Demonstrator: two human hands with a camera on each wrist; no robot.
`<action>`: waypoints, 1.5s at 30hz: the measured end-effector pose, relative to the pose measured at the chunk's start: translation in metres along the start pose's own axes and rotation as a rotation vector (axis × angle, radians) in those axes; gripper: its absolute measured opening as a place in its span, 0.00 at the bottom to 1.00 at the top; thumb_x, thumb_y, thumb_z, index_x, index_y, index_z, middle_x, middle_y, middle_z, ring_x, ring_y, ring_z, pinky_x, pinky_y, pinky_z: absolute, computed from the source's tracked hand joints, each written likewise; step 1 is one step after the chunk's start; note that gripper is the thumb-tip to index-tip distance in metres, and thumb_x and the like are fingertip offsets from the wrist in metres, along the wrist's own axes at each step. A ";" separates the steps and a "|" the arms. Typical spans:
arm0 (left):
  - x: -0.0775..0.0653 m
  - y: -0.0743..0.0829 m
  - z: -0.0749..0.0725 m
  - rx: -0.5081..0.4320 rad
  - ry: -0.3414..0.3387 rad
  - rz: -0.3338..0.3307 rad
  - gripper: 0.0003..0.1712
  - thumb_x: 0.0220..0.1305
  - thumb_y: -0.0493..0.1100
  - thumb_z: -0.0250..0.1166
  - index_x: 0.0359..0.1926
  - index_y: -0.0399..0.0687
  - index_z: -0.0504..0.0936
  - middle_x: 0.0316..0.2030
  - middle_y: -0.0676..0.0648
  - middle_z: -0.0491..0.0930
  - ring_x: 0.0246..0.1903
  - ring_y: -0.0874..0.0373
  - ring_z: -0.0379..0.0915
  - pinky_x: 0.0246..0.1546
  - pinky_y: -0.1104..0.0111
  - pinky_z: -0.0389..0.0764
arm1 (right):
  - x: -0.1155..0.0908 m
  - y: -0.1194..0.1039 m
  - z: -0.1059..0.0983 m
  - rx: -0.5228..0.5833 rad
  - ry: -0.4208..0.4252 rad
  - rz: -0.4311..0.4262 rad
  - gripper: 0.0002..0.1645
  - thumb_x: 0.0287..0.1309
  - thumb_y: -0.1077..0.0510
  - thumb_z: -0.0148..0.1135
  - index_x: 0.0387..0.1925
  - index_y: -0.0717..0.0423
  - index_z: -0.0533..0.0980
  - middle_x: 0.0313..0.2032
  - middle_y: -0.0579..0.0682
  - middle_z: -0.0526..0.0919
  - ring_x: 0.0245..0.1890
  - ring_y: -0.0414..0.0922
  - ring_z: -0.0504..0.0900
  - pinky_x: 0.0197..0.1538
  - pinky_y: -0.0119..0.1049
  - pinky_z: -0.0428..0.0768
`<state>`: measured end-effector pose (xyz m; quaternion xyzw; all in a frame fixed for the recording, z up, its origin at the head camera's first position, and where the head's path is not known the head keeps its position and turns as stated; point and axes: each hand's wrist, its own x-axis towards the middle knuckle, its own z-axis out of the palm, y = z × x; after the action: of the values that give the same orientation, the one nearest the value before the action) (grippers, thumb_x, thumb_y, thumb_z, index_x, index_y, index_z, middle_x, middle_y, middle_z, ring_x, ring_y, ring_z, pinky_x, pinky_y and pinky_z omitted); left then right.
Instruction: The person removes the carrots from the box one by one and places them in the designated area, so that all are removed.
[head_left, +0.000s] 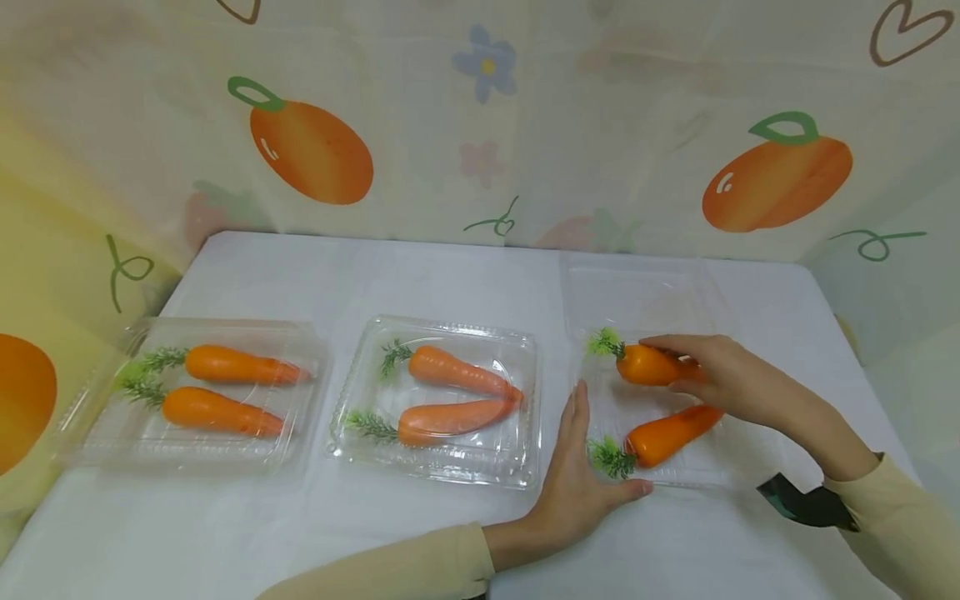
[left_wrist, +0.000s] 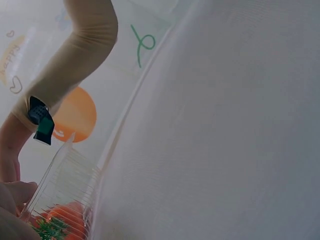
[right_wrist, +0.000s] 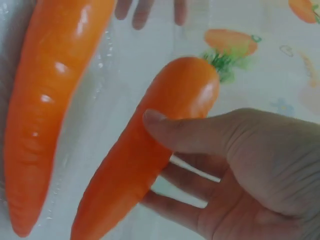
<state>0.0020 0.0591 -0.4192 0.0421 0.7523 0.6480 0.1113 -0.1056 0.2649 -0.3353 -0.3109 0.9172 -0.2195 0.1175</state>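
My right hand point(head_left: 723, 375) pinches an orange toy carrot point(head_left: 643, 365) with a leafy green top over the open clear plastic clamshell box point(head_left: 723, 462) on the right. In the right wrist view, the thumb lies across the held carrot point(right_wrist: 127, 150), with the fingers behind it. A second carrot point(head_left: 667, 437) lies in the near part of that box. My left hand point(head_left: 572, 487) rests at the box's near left corner, its fingers straight along the left side and its thumb spread along the front edge. In the left wrist view, the box wall point(left_wrist: 75, 172) stands beside the hand.
The raised clear lid point(head_left: 633, 292) lies back behind the right box. A closed clear box point(head_left: 528, 433) in the middle holds two carrots, and another box point(head_left: 296, 450) at the left holds two more. All stand on a white-covered table point(head_left: 450, 283) before a printed cloth point(head_left: 585, 108).
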 end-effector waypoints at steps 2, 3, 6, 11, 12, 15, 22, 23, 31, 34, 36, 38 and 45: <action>0.000 0.000 0.000 0.000 -0.002 0.004 0.72 0.45 0.42 0.81 0.79 0.56 0.37 0.77 0.55 0.38 0.75 0.57 0.40 0.73 0.55 0.49 | -0.001 0.000 -0.003 -0.007 0.029 0.004 0.35 0.48 0.72 0.72 0.61 0.63 0.74 0.53 0.58 0.82 0.48 0.54 0.82 0.50 0.53 0.81; 0.000 0.000 0.000 0.002 -0.002 0.006 0.72 0.45 0.43 0.81 0.79 0.55 0.37 0.77 0.55 0.38 0.75 0.57 0.40 0.73 0.55 0.49 | -0.001 0.000 -0.004 -0.012 0.045 0.004 0.36 0.47 0.72 0.72 0.61 0.64 0.73 0.52 0.58 0.82 0.48 0.54 0.82 0.49 0.53 0.81; 0.000 -0.001 0.000 0.010 0.003 0.002 0.72 0.45 0.43 0.81 0.79 0.56 0.38 0.77 0.55 0.39 0.75 0.56 0.41 0.73 0.54 0.50 | 0.000 0.001 -0.005 -0.018 0.086 0.018 0.35 0.48 0.71 0.72 0.61 0.66 0.72 0.51 0.59 0.82 0.46 0.53 0.82 0.46 0.52 0.83; -0.001 -0.002 -0.001 0.013 0.008 -0.005 0.72 0.44 0.42 0.81 0.79 0.56 0.38 0.77 0.55 0.39 0.75 0.56 0.41 0.72 0.54 0.51 | 0.003 0.001 -0.007 -0.042 0.126 0.050 0.36 0.49 0.69 0.73 0.61 0.66 0.72 0.50 0.60 0.82 0.44 0.54 0.83 0.43 0.51 0.84; -0.001 -0.002 -0.001 0.011 0.007 -0.003 0.72 0.44 0.42 0.81 0.79 0.57 0.38 0.77 0.55 0.39 0.75 0.56 0.41 0.72 0.54 0.51 | 0.003 0.001 -0.008 -0.046 0.135 0.053 0.36 0.48 0.69 0.73 0.61 0.65 0.72 0.50 0.60 0.83 0.44 0.55 0.83 0.43 0.51 0.84; -0.001 -0.002 -0.001 0.010 0.006 0.000 0.72 0.44 0.42 0.81 0.79 0.57 0.38 0.77 0.55 0.39 0.75 0.56 0.41 0.72 0.54 0.51 | 0.003 0.002 -0.011 -0.048 0.153 0.055 0.36 0.48 0.68 0.73 0.61 0.64 0.72 0.49 0.60 0.83 0.43 0.55 0.83 0.42 0.51 0.84; -0.001 -0.004 0.000 0.006 0.003 -0.005 0.72 0.45 0.43 0.81 0.79 0.57 0.38 0.77 0.57 0.39 0.75 0.57 0.41 0.73 0.54 0.50 | 0.000 0.008 -0.016 -0.035 0.174 0.095 0.40 0.49 0.67 0.73 0.65 0.62 0.69 0.49 0.62 0.82 0.43 0.59 0.83 0.42 0.53 0.84; -0.001 -0.004 0.000 0.006 0.000 -0.006 0.72 0.45 0.43 0.81 0.79 0.58 0.38 0.77 0.57 0.39 0.74 0.57 0.41 0.73 0.54 0.50 | 0.000 0.009 -0.016 -0.031 0.175 0.108 0.40 0.50 0.67 0.73 0.65 0.63 0.68 0.49 0.63 0.82 0.44 0.60 0.82 0.42 0.53 0.84; -0.001 -0.004 0.000 0.018 -0.004 0.008 0.72 0.45 0.44 0.81 0.79 0.57 0.37 0.77 0.57 0.39 0.74 0.56 0.42 0.72 0.53 0.51 | 0.000 0.016 -0.019 -0.036 0.206 0.128 0.41 0.50 0.65 0.73 0.66 0.63 0.68 0.49 0.65 0.81 0.43 0.61 0.82 0.41 0.54 0.84; -0.001 -0.003 0.000 0.021 -0.004 0.008 0.72 0.45 0.43 0.81 0.79 0.57 0.37 0.77 0.56 0.39 0.74 0.56 0.41 0.72 0.53 0.51 | -0.001 0.019 -0.021 -0.052 0.229 0.126 0.40 0.49 0.65 0.74 0.65 0.63 0.69 0.48 0.65 0.82 0.42 0.61 0.83 0.40 0.54 0.84; -0.001 -0.003 0.000 0.023 -0.004 0.008 0.72 0.45 0.43 0.81 0.79 0.57 0.37 0.77 0.56 0.39 0.75 0.56 0.41 0.72 0.53 0.50 | -0.001 0.021 -0.023 -0.057 0.243 0.121 0.40 0.49 0.65 0.74 0.65 0.63 0.69 0.48 0.65 0.82 0.42 0.61 0.83 0.40 0.54 0.84; -0.001 -0.003 0.000 0.023 -0.004 0.009 0.72 0.45 0.43 0.81 0.79 0.57 0.37 0.77 0.56 0.39 0.75 0.56 0.41 0.72 0.54 0.50 | -0.002 0.022 -0.025 -0.066 0.255 0.116 0.40 0.49 0.65 0.74 0.64 0.63 0.69 0.47 0.65 0.82 0.42 0.62 0.83 0.40 0.54 0.84; 0.000 -0.003 0.001 0.016 -0.001 0.017 0.71 0.45 0.43 0.81 0.79 0.56 0.38 0.77 0.57 0.39 0.74 0.57 0.42 0.72 0.54 0.51 | -0.006 0.027 -0.030 -0.086 0.289 0.131 0.40 0.49 0.65 0.74 0.64 0.64 0.69 0.47 0.67 0.82 0.41 0.63 0.83 0.39 0.56 0.83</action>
<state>0.0029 0.0593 -0.4224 0.0498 0.7570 0.6429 0.1057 -0.1255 0.2980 -0.3213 -0.2203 0.9515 -0.2144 -0.0149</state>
